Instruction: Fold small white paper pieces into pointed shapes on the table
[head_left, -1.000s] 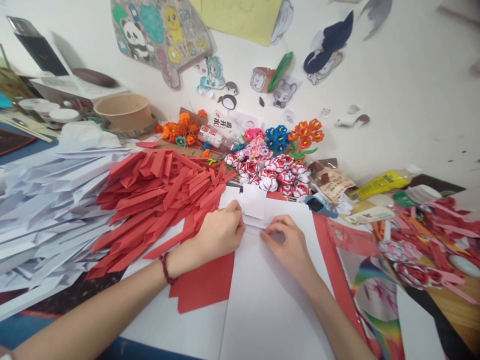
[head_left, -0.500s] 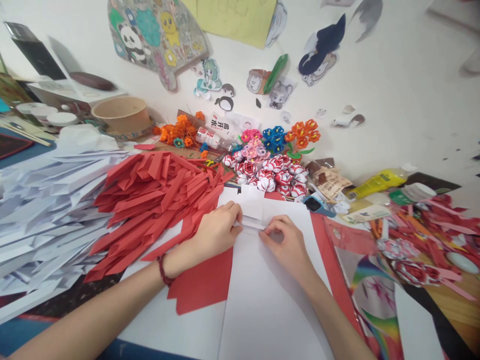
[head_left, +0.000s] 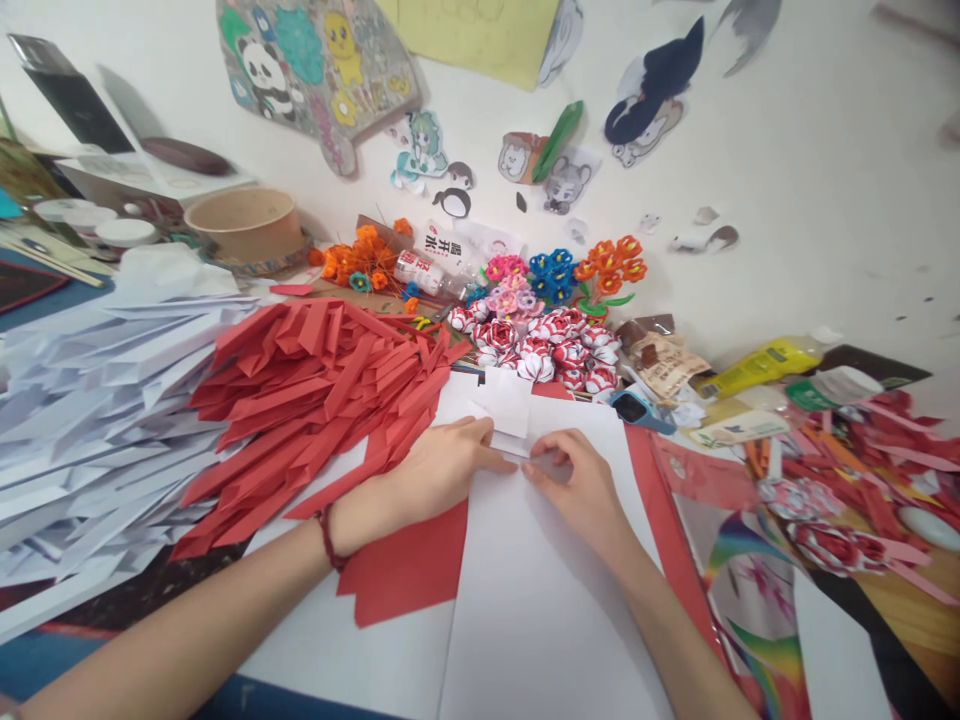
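Observation:
A small white paper piece, folded to a narrow strip, lies on top of a large white sheet. My left hand bears a dark red bracelet; its fingers are curled, and its index finger presses along the fold. My right hand pinches the strip's right end between thumb and index finger. Just beyond both hands sits a small stack of white paper squares. Under my left forearm are red paper sheets. My fingers partly cover the strip.
Piles of folded white strips and red strips fill the left side. Red-and-white paper flowers stand behind the sheets. On the right are a blue smartwatch-like item, a yellow bottle and red paper scraps.
My left index finger has stretched out and slid rightward along the strip toward my right hand. My right hand stays at the strip's right end. The view has shifted slightly.

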